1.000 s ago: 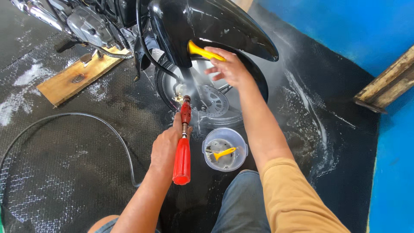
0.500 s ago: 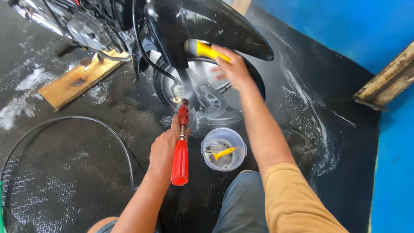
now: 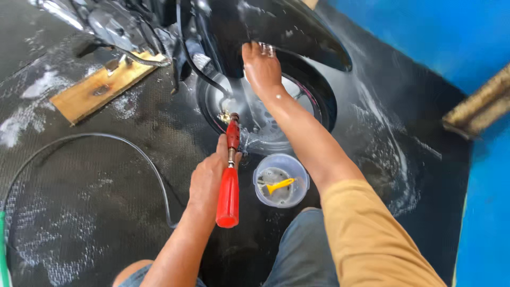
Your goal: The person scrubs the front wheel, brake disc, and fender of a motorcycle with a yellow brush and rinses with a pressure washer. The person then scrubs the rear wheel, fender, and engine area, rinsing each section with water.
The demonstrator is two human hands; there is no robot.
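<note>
Left hand is wrapped around a red-handled spray gun with its nozzle aimed at the soapy motorcycle wheel, right hand pressed flat, fingers together, up under the black fender, small clear tub sitting just beside the wheel on the wet floor.

Wet black rubber floor mat, blue wall, bright daylight
</note>
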